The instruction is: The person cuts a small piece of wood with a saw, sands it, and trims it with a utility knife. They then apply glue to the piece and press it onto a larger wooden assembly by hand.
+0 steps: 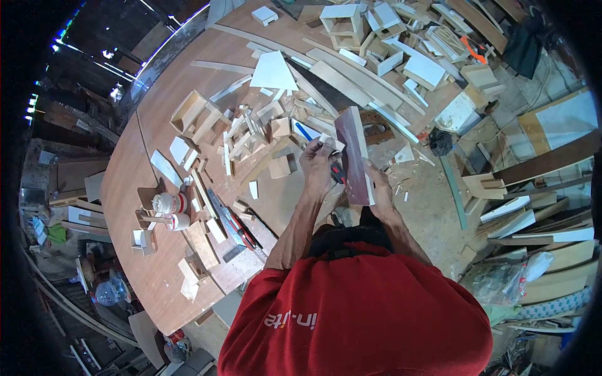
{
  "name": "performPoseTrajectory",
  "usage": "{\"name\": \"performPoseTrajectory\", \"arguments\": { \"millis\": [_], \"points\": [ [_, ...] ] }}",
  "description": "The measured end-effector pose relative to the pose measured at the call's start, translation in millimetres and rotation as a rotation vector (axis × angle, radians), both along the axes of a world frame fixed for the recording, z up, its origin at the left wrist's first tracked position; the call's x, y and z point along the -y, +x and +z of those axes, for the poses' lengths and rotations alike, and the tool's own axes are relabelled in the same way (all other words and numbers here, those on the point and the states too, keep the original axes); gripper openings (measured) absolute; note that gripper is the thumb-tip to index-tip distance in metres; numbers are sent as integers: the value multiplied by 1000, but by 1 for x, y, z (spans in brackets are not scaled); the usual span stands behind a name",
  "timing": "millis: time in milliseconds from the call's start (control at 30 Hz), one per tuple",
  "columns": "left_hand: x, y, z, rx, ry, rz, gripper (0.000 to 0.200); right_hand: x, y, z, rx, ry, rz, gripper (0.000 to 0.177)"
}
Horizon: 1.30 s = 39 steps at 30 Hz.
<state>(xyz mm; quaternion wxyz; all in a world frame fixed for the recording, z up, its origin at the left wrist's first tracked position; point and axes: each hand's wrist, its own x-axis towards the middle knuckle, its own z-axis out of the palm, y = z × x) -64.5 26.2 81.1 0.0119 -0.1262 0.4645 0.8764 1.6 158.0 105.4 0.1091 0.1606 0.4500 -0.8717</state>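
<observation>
A dark reddish-brown board [354,156] with a pale edge stands tilted in front of the red-shirted body. My right hand [378,183] grips its right side near the lower end. To the left of the board, my left hand [318,164] pinches a small whitish piece [332,143] close to the board's face. A red and black object [338,173] shows just beside my left hand; what it is cannot be made out. Beyond my left hand, a blue marker-like item [303,131] lies on a white piece.
The wooden table [135,263] at left bears open wooden boxes [197,116], glue tubs [169,202], and a red-handled saw-like tool [235,225]. Several offcuts and long strips [357,78] lie ahead. Stacked boards [533,216] and a plastic bag [501,282] are at right.
</observation>
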Motion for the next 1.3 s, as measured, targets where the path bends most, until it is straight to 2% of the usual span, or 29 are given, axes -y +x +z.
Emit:
{"name": "performPoseTrajectory", "arguments": {
  "millis": [133, 167, 200, 300, 467, 533, 567, 633, 700, 800, 867, 900, 933, 1000, 1033, 1067, 1133, 1200, 1233, 1300],
  "points": [
    [3, 2, 5, 53, -19, -81, 8, -3, -8, -1, -29, -69, -1, 37],
    [6, 1, 6, 64, -58, -171, 9, -4, -10, -1, -27, -69, -1, 37],
    [9, 1, 8, 74, -98, -261, 9, -5, -12, 0, -35, -24, 2, 36],
    [10, -3, 18, 53, -170, -341, 9, -6, -14, 4, -55, 62, 19, 37],
    [13, -7, 24, 18, -300, -382, 11, -7, -15, 6, -73, 125, 16, 35],
    [11, -9, 24, 10, -340, -406, 12, -11, -17, 4, -35, 333, 101, 39],
    [9, -9, 23, -9, -395, -376, 13, -13, -17, 3, -31, 333, 99, 39],
    [8, -8, 22, -25, -455, -340, 14, -10, -21, 11, -248, 571, 117, 47],
    [10, -14, 17, -74, -465, -253, 14, -11, -10, 16, -239, 543, 142, 51],
    [9, -9, 7, -25, -381, -360, 15, -22, -15, 22, -85, 517, 213, 54],
    [2, -7, 15, 19, -389, -312, 16, -26, -27, 11, 12, 507, 271, 54],
    [5, -12, 19, -7, -408, -293, 17, -19, -25, 1, -139, 545, 148, 52],
    [9, -16, 21, -29, -429, -271, 17, -20, -20, 12, -148, 544, 150, 52],
    [16, -22, 13, -10, -381, -226, 18, -29, -4, 31, 4, 499, 300, 50],
    [18, -23, 13, -11, -324, -233, 19, -29, -2, 15, -247, 541, 177, 50],
    [19, -24, 13, -10, -267, -238, 20, -35, 2, 2, -252, 541, 183, 50],
    [11, -18, 15, 29, -215, -259, 19, -36, 7, 16, -123, 230, 74, 51],
    [1, -13, 15, 72, -92, -229, 20, -34, 3, 4, -89, 213, 54, 49],
    [2, -12, 15, 57, -274, -303, 20, -32, 1, 0, -80, 236, 73, 48],
    [-7, -9, 18, 19, -317, -276, 20, -26, 0, -2, -74, 208, 75, 45]
  ]
}}
